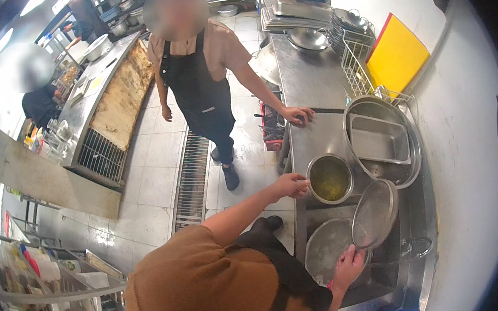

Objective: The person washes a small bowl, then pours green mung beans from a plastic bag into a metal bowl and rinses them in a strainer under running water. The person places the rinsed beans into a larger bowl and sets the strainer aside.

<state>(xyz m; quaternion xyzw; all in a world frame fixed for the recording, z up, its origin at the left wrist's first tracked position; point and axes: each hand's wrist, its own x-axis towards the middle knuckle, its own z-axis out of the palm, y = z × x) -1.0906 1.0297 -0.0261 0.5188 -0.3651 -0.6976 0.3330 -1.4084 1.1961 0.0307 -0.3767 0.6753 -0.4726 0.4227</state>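
My left hand (291, 185) pinches the left rim of a round metal pot (311, 194). Inside the pot is a yellow-green liquid (330, 179). My right hand (347, 265) is closed round the handle end of a round mesh strainer (375, 213), which is tilted up over the sink, close to the pot's lower right. Below the strainer, a large round metal basin (324, 249) sits in the sink; my right hand hides part of its edge.
Beyond the pot, a wide metal bowl (350, 113) contains a rectangular steel pan (379, 138). A co-worker's hand (298, 115) rests on the steel counter (308, 87). A faucet (417, 247) is at the sink's right, and a yellow board (396, 54) leans by the wall.
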